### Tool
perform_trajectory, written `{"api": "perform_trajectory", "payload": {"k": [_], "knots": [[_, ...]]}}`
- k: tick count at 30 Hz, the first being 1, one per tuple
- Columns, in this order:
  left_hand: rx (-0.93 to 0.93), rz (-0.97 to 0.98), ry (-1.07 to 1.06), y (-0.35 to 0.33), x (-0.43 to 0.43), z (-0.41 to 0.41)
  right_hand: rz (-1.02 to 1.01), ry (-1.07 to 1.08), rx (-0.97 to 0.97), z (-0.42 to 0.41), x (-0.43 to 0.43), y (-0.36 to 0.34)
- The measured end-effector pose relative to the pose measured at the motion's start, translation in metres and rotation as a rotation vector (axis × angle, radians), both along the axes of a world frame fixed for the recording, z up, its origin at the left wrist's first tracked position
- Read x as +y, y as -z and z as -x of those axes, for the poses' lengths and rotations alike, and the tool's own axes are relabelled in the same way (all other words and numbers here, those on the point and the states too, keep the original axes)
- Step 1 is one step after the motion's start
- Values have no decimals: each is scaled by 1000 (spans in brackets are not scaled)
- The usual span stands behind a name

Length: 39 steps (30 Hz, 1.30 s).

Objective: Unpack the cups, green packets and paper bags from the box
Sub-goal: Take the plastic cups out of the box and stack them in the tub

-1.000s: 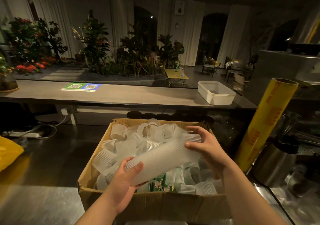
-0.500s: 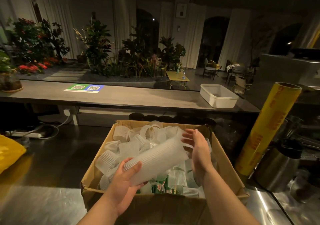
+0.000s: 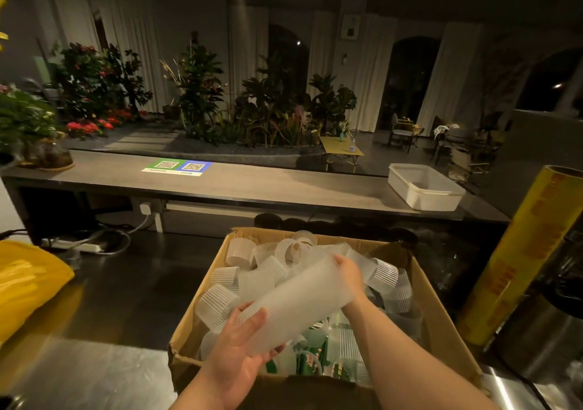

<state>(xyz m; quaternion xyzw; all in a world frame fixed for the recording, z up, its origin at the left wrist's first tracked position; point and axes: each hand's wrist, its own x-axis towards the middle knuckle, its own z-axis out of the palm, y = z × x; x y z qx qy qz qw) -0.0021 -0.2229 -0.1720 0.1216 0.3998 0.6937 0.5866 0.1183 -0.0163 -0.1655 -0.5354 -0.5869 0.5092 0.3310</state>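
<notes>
An open cardboard box (image 3: 441, 311) stands on the steel counter, full of loose ribbed translucent cups (image 3: 239, 253). Green packets (image 3: 307, 364) show under the cups near the box's front. I hold a long nested stack of cups (image 3: 296, 302) slanted over the box. My left hand (image 3: 239, 349) grips its near lower end from below. My right hand (image 3: 348, 275) reaches behind the far upper end, fingers wrapped at the rim; its fingertips are partly hidden. No paper bags are visible.
A tall yellow roll of cling film (image 3: 523, 258) leans right of the box beside a steel pot (image 3: 542, 330). A yellow bag (image 3: 25, 280) lies at far left. A white tub (image 3: 424, 187) sits on the raised bar counter (image 3: 252, 185) behind.
My right hand slid from the side of the stack to its far top end. The stack tilted slightly steeper; my left hand kept its grip. The view shifted a little right.
</notes>
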Motion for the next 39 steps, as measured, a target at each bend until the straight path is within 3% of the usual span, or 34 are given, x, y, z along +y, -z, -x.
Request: {"api": "perform_trajectory", "payload": {"k": [2,7,11,14,15,21,25,30,32,39], "knots": [[-11,6,2,0,0,1,-39,-27,-73,-4,-2,-1],[-18,8,3,-1,1,1,-91,26,-14,-19,6,20],[-3,18,1,-1,1,1,-53,-16,-122,-21,0,15],[4,8,12,0,1,1,70,184,98,-9,-6,3],[8,5,16,0,1,1,65,222,92,-5,-5,3],[8,7,15,1,0,1,-199,120,-23,-8,-1,2],[13,23,21,0,3,3,-107,239,415,-39,-12,-18],[34,26,23,3,3,1,-81,51,718,-86,-40,-44],[56,25,14,3,3,0,-158,-38,685,-91,-54,-49],[196,45,33,-4,-4,-6,-443,-139,245,-95,-74,-58]]}}
